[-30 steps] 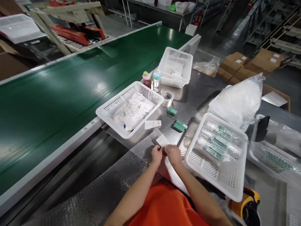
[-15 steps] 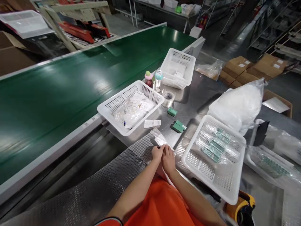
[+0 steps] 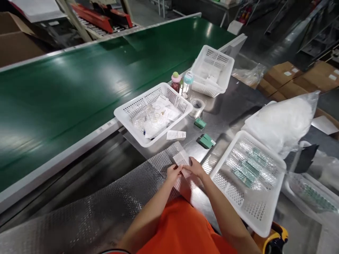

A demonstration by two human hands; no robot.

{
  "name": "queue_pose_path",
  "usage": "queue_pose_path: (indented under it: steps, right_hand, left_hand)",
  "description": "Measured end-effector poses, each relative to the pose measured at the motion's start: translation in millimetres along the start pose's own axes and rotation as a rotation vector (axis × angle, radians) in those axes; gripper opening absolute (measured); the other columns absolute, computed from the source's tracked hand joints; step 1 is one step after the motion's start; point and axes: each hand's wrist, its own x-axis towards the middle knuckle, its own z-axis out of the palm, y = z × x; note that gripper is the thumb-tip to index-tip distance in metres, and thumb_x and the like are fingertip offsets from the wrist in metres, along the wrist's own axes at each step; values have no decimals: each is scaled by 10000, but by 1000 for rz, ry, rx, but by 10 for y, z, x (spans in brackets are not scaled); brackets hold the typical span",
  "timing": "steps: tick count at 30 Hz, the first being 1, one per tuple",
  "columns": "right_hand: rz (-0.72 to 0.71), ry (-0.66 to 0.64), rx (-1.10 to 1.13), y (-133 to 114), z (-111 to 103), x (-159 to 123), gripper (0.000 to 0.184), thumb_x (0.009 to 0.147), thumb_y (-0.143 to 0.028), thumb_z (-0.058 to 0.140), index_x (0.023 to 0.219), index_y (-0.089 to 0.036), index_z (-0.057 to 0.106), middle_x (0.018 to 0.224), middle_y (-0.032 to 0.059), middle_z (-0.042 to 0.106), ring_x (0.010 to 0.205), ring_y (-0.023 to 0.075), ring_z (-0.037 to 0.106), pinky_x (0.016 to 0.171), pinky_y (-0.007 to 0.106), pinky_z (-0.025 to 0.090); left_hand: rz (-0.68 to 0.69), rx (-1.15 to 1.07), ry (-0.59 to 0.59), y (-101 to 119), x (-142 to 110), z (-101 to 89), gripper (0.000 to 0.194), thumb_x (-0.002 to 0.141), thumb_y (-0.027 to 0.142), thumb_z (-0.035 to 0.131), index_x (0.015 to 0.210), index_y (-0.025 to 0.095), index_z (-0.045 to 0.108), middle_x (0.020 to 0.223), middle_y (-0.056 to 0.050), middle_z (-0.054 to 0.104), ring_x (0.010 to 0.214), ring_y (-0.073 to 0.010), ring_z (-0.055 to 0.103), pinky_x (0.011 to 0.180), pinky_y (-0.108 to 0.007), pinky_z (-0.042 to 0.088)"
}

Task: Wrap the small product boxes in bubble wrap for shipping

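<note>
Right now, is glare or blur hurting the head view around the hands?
Head view: pale glare on the green belt, bright reflections on the metal table, speckled highlights on the bubble wrap; head view: left hand and right hand outlines readable; head view: print on the white slip too small and soft to read.

On my feed I record dim surroundings, glare on the conveyor belt [image 3: 92, 81], steel table [image 3: 227, 111] and bubble wrap [image 3: 113, 197], heavy shadow below the belt, an illegible label [image 3: 176, 134] and stretched edges.
</note>
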Motion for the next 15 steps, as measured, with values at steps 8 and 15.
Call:
queue_pose_path:
  steps: [8,15]
  right_hand:
    - [23,58,-248,-158,190,-161,645,861,-475,658,1369,-134,452,1253,154,663,1098,273,654,907,340,476]
    - [0,205,-458,-245,492,-274,628,921,-523,566,1380,-112,442,1235,183,645,1091,295,645,827,346,492]
  left_hand:
    - [236,241,266,-88,-107,-73,202,734,272,740,810,199,567,772,10,630,727,-154,626,729,-281,516]
    - [242,491,257,137,-131,-150,179,739,181,637,560,189,634,646,-49,665,728,-204,620,741,-300,436]
